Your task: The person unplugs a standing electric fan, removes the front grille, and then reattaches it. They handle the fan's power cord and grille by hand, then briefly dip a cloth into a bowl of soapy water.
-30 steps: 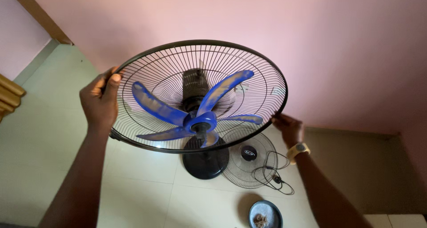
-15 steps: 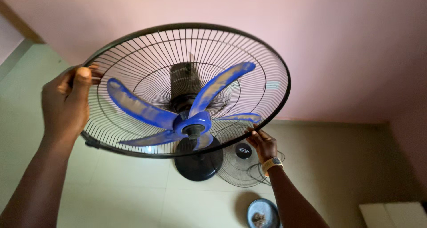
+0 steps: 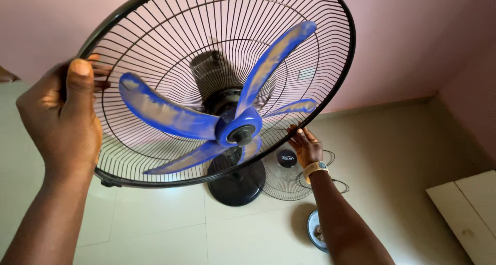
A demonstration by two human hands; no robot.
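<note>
A standing fan fills the view: a black wire rear guard (image 3: pixel 330 48) with dusty blue blades (image 3: pixel 170 118) and a blue hub cap (image 3: pixel 242 133), its front left uncovered. My left hand (image 3: pixel 64 118) grips the guard's left rim, thumb over the ring. My right hand (image 3: pixel 306 146), with a yellow wristband, holds the guard's lower right rim. The fan's round black base (image 3: pixel 235 185) stands on the floor below.
A detached wire front guard (image 3: pixel 289 177) with a black centre disc lies on the pale tiled floor beside the base. A small round dish (image 3: pixel 315 231) sits near it. A white cabinet top (image 3: pixel 467 213) is at the right. Pink walls stand behind.
The fan head has come closer and higher in view, tilting toward me. My left hand slid left along the rim; my right hand moved in under the lower right rim.
</note>
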